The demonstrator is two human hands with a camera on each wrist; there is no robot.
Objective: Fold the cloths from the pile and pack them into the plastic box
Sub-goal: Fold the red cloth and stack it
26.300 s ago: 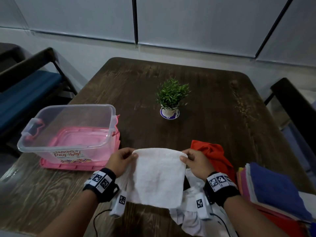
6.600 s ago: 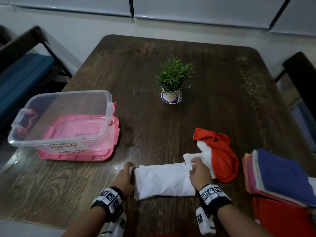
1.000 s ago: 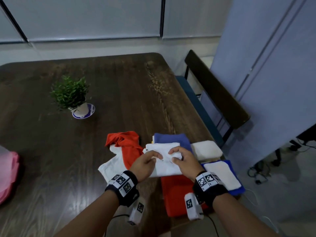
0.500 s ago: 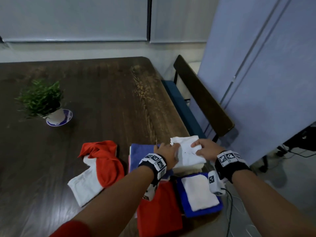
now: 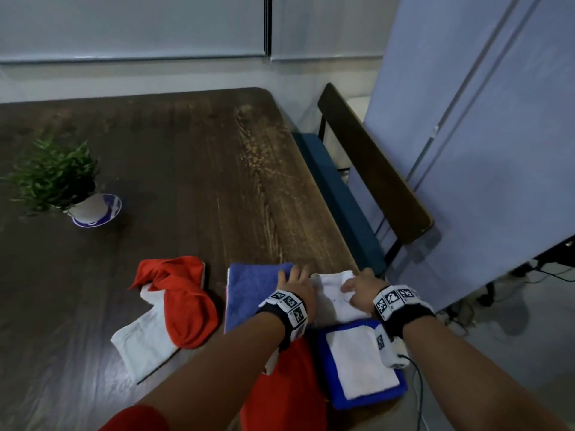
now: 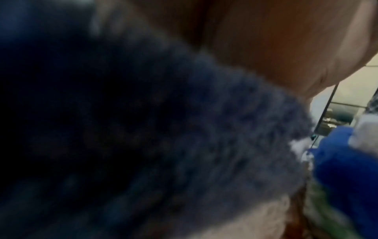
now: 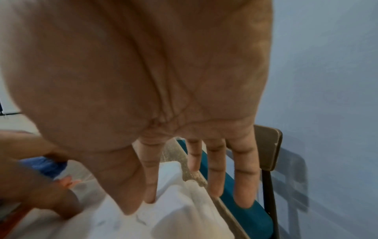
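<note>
A folded white cloth (image 5: 334, 295) lies on a white stack at the table's right edge. My right hand (image 5: 350, 289) is on it; in the right wrist view the thumb and forefinger (image 7: 150, 186) pinch a fold of the white cloth (image 7: 184, 218) while the other fingers stay straight. My left hand (image 5: 295, 283) rests with fingers extended across the cloth's left edge and the purple-blue folded stack (image 5: 252, 293). The left wrist view is blurred, showing only palm and blue cloth (image 6: 204, 145). The plastic box is out of view.
A crumpled red cloth (image 5: 183, 303) lies over a white one (image 5: 143, 343) to the left. Nearer me are a red cloth (image 5: 286, 396) and a blue cloth (image 5: 367, 396) topped by a white one. A potted plant (image 5: 62, 178) stands far left; a chair (image 5: 373, 163) stands beside the table edge.
Both hands have lowered the folded white cloth onto the white stack at the table's right edge. The left hand's fingers have spread out over the blue stack.
</note>
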